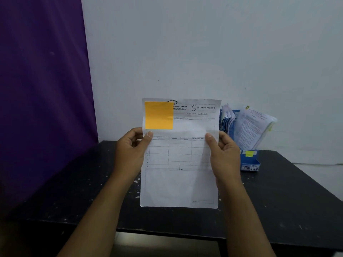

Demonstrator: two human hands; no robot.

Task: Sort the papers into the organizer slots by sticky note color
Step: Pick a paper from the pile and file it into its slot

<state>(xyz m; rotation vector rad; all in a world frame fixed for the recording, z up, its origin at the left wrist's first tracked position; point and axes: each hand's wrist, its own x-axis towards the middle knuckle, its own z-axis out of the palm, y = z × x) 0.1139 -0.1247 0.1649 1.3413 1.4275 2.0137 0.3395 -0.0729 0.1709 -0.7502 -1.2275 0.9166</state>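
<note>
- Curtain (40, 89), purple, fills the 9 o'clock side, next to a pale wall (204, 43).
- Left hand (130, 151) grips the sheet (180, 182) at its 9 o'clock edge, with the thumb on the front and the fingers curled behind.
- Orange note (158, 115) sticks at the sheet's 11 o'clock corner and covers part of the printed heading.
- The sheet, a printed form with a grid, is held upright above the black table (287, 191), facing the camera, between both hands.
- Right hand (224, 154) grips the 3 o'clock edge, thumb in front.
- Organizer (249, 164), blue, stands on the table at 3 o'clock of the sheet, partly hidden by it. Papers (250, 127) in it lean toward 1 o'clock.
- Yellow note (249, 153) sits on the organizer's front, below those papers.
</note>
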